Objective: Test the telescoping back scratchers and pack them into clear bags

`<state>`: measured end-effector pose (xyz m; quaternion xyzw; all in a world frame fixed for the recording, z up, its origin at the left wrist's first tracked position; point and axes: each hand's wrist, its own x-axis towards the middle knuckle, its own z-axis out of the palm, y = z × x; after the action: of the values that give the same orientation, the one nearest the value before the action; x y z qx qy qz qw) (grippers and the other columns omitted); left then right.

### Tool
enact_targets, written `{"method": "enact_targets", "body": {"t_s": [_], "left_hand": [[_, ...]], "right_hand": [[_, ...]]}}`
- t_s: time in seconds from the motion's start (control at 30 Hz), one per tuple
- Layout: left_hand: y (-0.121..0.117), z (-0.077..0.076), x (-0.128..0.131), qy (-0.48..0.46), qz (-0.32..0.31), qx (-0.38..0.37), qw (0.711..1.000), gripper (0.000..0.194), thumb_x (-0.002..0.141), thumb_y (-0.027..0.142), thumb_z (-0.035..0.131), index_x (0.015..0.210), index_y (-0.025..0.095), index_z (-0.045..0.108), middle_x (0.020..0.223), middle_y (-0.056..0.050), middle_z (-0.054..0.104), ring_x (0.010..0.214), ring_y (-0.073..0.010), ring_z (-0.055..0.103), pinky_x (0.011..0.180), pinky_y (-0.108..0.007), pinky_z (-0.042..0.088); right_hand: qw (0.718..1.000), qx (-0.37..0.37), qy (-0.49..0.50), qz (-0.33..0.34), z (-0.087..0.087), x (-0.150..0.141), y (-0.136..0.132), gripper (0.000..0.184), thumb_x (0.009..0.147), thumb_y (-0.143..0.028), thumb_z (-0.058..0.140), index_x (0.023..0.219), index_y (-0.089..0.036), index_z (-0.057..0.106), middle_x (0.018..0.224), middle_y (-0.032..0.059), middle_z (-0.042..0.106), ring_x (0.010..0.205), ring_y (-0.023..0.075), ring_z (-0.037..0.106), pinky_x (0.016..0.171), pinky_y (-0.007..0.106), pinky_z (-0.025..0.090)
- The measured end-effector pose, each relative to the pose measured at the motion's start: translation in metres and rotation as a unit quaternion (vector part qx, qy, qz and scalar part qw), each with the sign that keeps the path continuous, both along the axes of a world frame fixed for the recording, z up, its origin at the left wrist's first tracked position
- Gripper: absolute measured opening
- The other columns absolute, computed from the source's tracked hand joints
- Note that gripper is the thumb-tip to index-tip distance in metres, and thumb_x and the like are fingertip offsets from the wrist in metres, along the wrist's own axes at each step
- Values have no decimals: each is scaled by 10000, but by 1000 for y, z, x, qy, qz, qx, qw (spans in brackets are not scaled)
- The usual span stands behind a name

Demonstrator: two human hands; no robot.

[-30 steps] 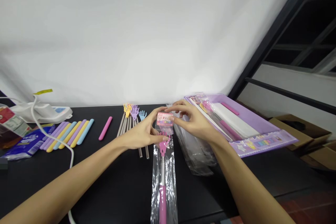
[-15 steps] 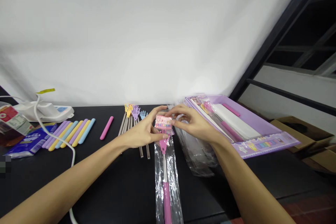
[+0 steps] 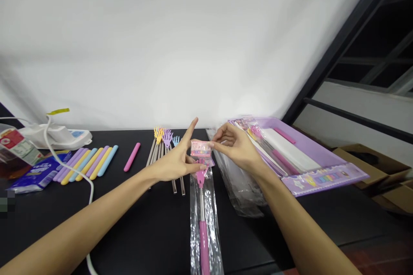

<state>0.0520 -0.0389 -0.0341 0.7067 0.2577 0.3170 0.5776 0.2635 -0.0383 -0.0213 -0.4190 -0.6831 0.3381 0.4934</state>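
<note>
A pink back scratcher (image 3: 203,206) with a hand-shaped head lies inside a long clear plastic bag (image 3: 214,227) on the black table. At the bag's top is a small pink printed card (image 3: 200,148). My left hand (image 3: 176,161) grips the bag around the scratcher's head, thumb across it and index finger raised. The fingers behind the card are partly hidden. My right hand (image 3: 237,148) pinches the right edge of the bag's top at the card between thumb and index finger, its other fingers curled.
Several scratcher rods with yellow (image 3: 158,134), purple (image 3: 167,137) and blue heads lie left of the bag. Beyond them are a pink handle (image 3: 132,157), several pastel handles (image 3: 87,164), a white cable and a power strip (image 3: 72,138). Clear bags (image 3: 237,187) and a purple display box (image 3: 309,146) stand right.
The left index finger has lifted away from the card and now points up. My right hand has narrowed to a pinch at the card's right edge. The bag's lower end shifted slightly right.
</note>
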Motion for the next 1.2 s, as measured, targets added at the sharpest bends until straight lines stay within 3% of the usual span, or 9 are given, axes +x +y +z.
{"method": "enact_targets", "body": {"t_s": [0.27, 0.47, 0.6, 0.73, 0.8, 0.9, 1.0, 1.1, 1.2], "left_hand": [[-2, 5, 0, 25, 47, 2, 999, 1200, 779, 279, 807, 1553, 477, -88, 1200, -110, 570, 549, -59, 591, 505, -238, 493], [17, 29, 2, -23, 216, 90, 972, 1072, 789, 325, 779, 1558, 411, 36, 1223, -116, 604, 718, -169, 702, 708, -400, 620], [37, 45, 27, -40, 279, 142, 949, 919, 814, 328, 731, 1520, 364, 145, 1241, -104, 594, 777, -173, 705, 794, -441, 628], [50, 49, 72, -43, 235, 127, 963, 850, 922, 382, 610, 1534, 391, 21, 1321, -124, 559, 880, -187, 697, 797, -437, 628], [52, 45, 96, -12, 210, 123, 970, 817, 963, 415, 539, 1547, 384, -31, 1416, -163, 486, 923, -201, 694, 793, -435, 623], [47, 36, 129, 76, 167, 198, 963, 653, 962, 406, 533, 1531, 265, 244, 1430, -189, 473, 1019, -241, 671, 890, -463, 578], [38, 25, 155, 147, 107, 341, 922, 375, 975, 350, 499, 1317, 204, 553, 1349, -137, 559, 1218, -276, 567, 1058, -485, 470], [31, 17, 173, 206, 72, 444, 869, 324, 1001, 345, 449, 1219, 183, 627, 1326, -131, 565, 1298, -283, 494, 1139, -488, 379], [30, 11, 183, 241, 55, 490, 836, 355, 1020, 372, 406, 1211, 173, 629, 1328, -138, 555, 1314, -284, 467, 1141, -485, 370]], "right_hand": [[1000, -11, -7, 18, 7, 4, -5, 339, 741, -373, 809, 833, -218, 522, 816, 7, 655, 783, 171, 656, 727, 320, 511], [973, -198, -28, 117, 26, 6, -30, 355, 827, -455, 728, 923, -241, 461, 716, -8, 676, 654, 161, 635, 626, 309, 489], [983, -167, -39, 70, 38, 27, -40, 308, 807, -383, 756, 963, -244, 530, 707, -29, 675, 646, 158, 654, 626, 291, 483], [987, -140, -79, 25, 42, 79, -33, 241, 830, -375, 718, 975, -210, 620, 785, 20, 727, 733, 197, 716, 750, 341, 533], [987, -111, -100, -50, 42, 110, -26, 245, 797, -371, 747, 946, -196, 661, 863, 35, 738, 756, 200, 725, 796, 348, 538], [976, -79, -101, -178, 40, 152, -13, 263, 775, -367, 768, 934, -175, 686, 853, 52, 734, 719, 199, 720, 790, 347, 542], [961, -76, -57, -259, 31, 182, 5, 273, 751, -345, 791, 922, -163, 683, 847, 73, 733, 706, 192, 715, 733, 318, 545], [949, -99, -98, -282, 15, 198, 23, 260, 753, -314, 770, 937, -159, 673, 845, 71, 733, 718, 180, 702, 686, 293, 539], [942, -150, -181, -238, 0, 207, 33, 244, 678, -251, 796, 881, -156, 700, 731, 40, 725, 676, 187, 682, 670, 307, 533]]}}
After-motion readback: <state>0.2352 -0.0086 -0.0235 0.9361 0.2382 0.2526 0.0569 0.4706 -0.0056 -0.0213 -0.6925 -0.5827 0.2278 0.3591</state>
